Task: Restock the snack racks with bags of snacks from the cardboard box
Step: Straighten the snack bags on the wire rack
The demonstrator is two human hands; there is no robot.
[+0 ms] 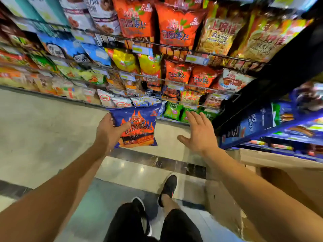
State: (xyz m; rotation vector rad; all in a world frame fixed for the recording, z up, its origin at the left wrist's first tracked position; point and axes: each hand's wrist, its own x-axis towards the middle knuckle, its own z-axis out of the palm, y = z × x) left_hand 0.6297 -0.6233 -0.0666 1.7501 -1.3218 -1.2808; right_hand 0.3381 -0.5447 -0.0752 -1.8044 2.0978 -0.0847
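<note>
The left hand (109, 131) grips the upright blue snack bag (138, 126) by its left edge, just below the rack's bottom rail (174, 100); the right hand (199, 133) hovers spread-fingered alongside, holding nothing.

Left hand (109, 131) gripping blue snack bag (138, 126), right hand (199, 132) spread — wire racks (174, 46) behind

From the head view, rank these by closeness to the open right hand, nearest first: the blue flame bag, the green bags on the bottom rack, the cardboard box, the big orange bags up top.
1. Green bags, just beyond the right hand fingertips.
2. Blue flame bag, to its left, held by the left hand.
3. Cardboard box, lower right.
4. Big orange bags, top rack, far above.
</note>
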